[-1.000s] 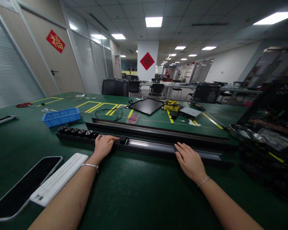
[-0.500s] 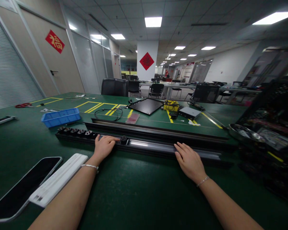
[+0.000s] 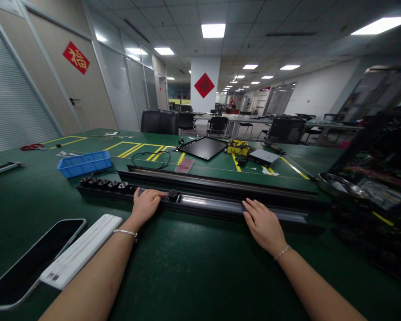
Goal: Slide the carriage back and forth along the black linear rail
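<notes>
My left hand (image 3: 147, 206) lies flat on a long black track rail (image 3: 214, 203), its fingertips just left of a small black socket adapter (image 3: 173, 194). Several black sockets (image 3: 105, 186) line the rail's left part. My right hand (image 3: 262, 224) rests further right, its fingers draped over the rail's front edge. A second black rail (image 3: 220, 185) runs parallel just behind. Neither hand visibly grips anything. Left of my left forearm lie a white bar (image 3: 82, 249) and a black-screened tablet (image 3: 30, 263).
The green workbench (image 3: 187, 272) carries a blue plastic bin (image 3: 84, 163), a black panel (image 3: 203, 148), a coiled black cable (image 3: 150, 159), a yellow item (image 3: 238, 147), a silver box (image 3: 263, 158) and red-handled scissors (image 3: 31, 146). A metal bowl (image 3: 342, 186) and dark equipment (image 3: 370, 176) stand at right.
The left fingertips and the black adapter have shifted slightly right along the rail. The right hand has barely moved.
</notes>
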